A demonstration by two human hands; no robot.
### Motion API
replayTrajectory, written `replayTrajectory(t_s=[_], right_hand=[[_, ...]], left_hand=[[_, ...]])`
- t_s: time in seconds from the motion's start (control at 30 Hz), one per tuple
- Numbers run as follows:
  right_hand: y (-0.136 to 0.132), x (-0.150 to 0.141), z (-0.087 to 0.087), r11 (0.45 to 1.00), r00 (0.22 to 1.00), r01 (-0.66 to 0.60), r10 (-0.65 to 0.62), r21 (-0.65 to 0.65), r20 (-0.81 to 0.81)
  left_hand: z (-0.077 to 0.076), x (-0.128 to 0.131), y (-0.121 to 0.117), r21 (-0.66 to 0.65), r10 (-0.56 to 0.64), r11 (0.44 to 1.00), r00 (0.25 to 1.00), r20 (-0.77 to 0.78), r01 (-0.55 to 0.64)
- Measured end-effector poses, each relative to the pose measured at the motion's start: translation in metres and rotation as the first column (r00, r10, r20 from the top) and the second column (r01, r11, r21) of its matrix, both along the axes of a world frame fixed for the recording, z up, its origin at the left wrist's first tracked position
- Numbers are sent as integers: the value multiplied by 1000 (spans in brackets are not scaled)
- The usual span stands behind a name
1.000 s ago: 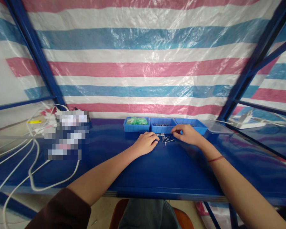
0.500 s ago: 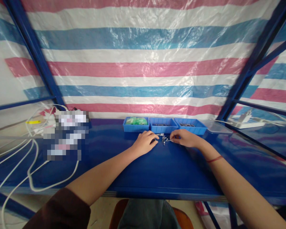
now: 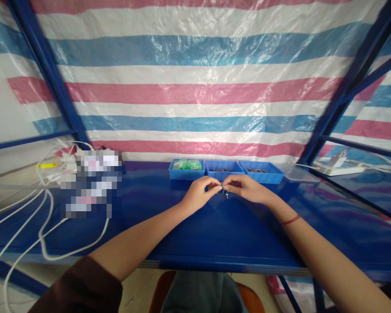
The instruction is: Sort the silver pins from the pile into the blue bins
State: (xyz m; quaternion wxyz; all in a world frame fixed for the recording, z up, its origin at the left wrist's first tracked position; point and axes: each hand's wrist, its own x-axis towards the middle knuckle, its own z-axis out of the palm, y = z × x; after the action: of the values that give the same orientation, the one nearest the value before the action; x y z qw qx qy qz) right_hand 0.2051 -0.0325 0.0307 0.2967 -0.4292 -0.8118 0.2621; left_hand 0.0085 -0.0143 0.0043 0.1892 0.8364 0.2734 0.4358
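My left hand [image 3: 202,191] and my right hand [image 3: 243,187] meet over the blue table, their fingertips almost touching. Thumb and forefinger of each are pinched on a small metal piece between them, too tiny to name. Just below the fingertips lie small shiny metal parts [image 3: 227,195], screw-like in shape and partly covered by the hands. Behind the hands stand a blue bin with small metal parts [image 3: 224,165] in the middle, another such bin [image 3: 261,177] to the right, and a bin holding green plastic bags [image 3: 186,175] to the left.
White cables [image 3: 47,234] and blurred-out items [image 3: 94,182] occupy the table's left side. A clear plastic lid [image 3: 301,174] lies right of the bins, with a white power strip [image 3: 340,167] beyond. Blue posts [image 3: 339,87] frame a striped sheet at the back.
My hands have come together over the metal parts. The left hand has gone from resting on the table to a pinch, and the right has moved left to meet it.
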Motion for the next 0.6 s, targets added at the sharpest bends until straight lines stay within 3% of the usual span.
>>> replayTrajectory(t_s=[0.37,0.6], right_hand=[[-2,-4,0,999,999,24,-25,-42,-19],[-1,-4,0,992,995,101,-99,80,-26]], left_hand=[[3,0,-1,23,35,999,999,31,-36],[2,-1,2,44,51,998,997,55,-53]])
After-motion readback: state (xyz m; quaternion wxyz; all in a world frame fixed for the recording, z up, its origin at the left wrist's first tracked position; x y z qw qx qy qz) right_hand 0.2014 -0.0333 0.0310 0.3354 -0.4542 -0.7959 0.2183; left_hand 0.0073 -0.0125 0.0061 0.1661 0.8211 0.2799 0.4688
